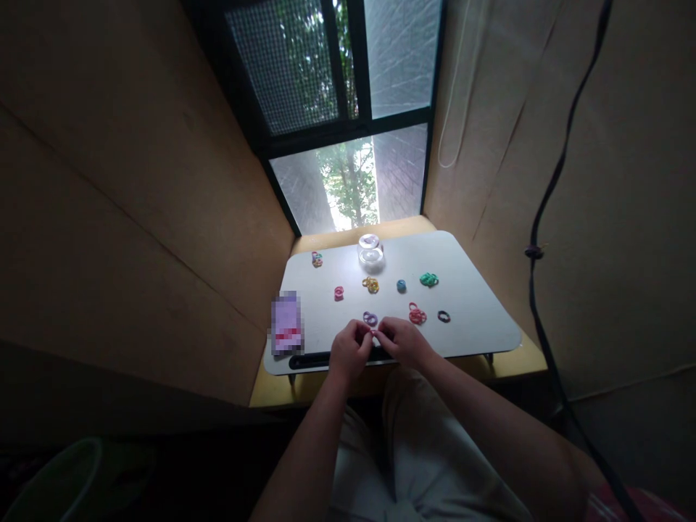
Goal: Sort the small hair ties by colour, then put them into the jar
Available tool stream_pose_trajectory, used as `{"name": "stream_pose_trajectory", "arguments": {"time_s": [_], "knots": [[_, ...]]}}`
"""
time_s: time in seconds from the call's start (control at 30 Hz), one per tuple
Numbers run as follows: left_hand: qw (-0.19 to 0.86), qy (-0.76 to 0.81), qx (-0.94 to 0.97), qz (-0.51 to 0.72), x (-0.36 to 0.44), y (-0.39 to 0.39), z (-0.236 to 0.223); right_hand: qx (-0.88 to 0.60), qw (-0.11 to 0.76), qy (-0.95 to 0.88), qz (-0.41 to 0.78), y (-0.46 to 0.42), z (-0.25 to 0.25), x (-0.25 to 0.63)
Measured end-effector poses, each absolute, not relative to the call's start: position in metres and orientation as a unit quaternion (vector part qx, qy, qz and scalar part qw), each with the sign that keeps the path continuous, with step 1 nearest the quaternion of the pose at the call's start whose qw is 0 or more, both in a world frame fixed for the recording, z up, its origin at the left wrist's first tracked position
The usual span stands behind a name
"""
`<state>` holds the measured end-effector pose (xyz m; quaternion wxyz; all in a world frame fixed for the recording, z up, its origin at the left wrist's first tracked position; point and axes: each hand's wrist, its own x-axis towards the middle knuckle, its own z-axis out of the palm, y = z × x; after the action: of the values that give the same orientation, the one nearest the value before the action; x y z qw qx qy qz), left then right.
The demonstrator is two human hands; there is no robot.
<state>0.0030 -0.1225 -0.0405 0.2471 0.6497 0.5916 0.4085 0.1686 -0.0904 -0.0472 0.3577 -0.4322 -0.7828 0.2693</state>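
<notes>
My left hand (pixel 348 351) and my right hand (pixel 402 342) meet over the near edge of the white lap table (pixel 473 337). Between their fingertips is a small reddish hair tie (pixel 373 333), pinched from both sides; its shape is mostly hidden. Just beyond the fingers lie purple hair ties (pixel 370 318). To the right are a heap of red hair ties (pixel 417 315) and a dark hair tie (pixel 444 317). Farther back sit pink hair ties (pixel 338 293), yellow hair ties (pixel 370 285), blue hair ties (pixel 401 286) and green hair ties (pixel 429 280).
A clear round jar (pixel 370 252) stands at the table's back, with mixed-colour hair ties (pixel 317 259) left of it. A blurred purple packet (pixel 287 322) lies on the left edge. Walls flank the table, a window is behind, and a dark cable (pixel 554 174) hangs at right.
</notes>
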Motion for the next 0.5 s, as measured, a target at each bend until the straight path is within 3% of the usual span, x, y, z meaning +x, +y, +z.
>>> {"name": "stream_pose_trajectory", "arguments": {"time_s": [0.2,0.5], "knots": [[0.279,0.623,0.573,0.453,-0.006,-0.106,-0.041,-0.427,0.356,-0.785,0.273,-0.090,-0.043,0.170],[0.151,0.742,0.552,0.349,-0.049,-0.052,-0.023,-0.416,0.344,-0.793,0.283,-0.091,-0.043,0.172]]}}
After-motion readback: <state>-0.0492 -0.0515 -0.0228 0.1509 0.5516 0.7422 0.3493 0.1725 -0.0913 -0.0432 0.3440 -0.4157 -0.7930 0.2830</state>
